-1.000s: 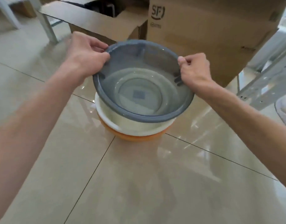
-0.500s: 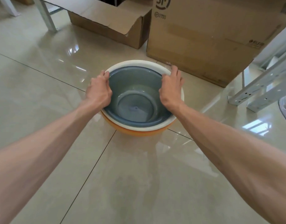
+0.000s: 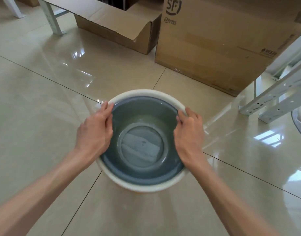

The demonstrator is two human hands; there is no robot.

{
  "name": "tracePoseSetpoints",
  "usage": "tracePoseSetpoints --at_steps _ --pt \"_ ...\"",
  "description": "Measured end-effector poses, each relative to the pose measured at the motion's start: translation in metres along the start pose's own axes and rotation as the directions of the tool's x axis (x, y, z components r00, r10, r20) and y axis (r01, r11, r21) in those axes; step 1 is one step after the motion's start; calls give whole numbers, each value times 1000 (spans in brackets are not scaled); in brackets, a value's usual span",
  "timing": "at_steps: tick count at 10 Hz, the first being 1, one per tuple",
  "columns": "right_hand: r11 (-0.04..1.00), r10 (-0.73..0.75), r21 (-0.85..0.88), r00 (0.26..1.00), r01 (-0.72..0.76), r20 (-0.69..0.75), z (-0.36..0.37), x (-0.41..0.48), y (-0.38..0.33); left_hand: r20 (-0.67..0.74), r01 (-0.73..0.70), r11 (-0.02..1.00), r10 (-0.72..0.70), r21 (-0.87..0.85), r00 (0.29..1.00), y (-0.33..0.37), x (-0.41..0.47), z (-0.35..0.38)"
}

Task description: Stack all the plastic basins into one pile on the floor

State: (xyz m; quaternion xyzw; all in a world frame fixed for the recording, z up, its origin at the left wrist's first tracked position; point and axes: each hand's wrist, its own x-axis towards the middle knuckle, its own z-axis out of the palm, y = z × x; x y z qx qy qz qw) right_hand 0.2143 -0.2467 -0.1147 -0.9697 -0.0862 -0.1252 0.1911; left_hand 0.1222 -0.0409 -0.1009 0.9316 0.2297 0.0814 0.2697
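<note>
1. The grey basin (image 3: pixel 143 138) is nested in the white basin (image 3: pixel 147 187) on the floor (image 3: pixel 44 125), between the hands.
2. The rims are clasped by the left hand (image 3: pixel 93 133) and right hand (image 3: pixel 188 133).
3. If released unevenly, the grey basin may be left tilted or jammed.

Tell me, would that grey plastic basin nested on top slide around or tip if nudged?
Probably not. The grey plastic basin sits deep inside the white plastic basin, whose rim rings it, so it should stay put. It looks thin and empty, likely light and slightly flexible. The glossy tiled floor might let the whole pile slide.
</note>
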Motion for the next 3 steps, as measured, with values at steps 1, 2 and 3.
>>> tracePoseSetpoints --at_steps 1,2,3 --pt "999 31 -23 993 -34 -114 -12 -33 9 -24 84 992 -83 92 996 4 -39 -1" --pt "997 81 5 991 -81 -111 -16 -45 10 -5 116 988 -116 98 993 4 -48 0" --pt "989 141 53 989 -139 -37 -22 -41 10 -9 81 992 -80 92 997 4 -44 -7"
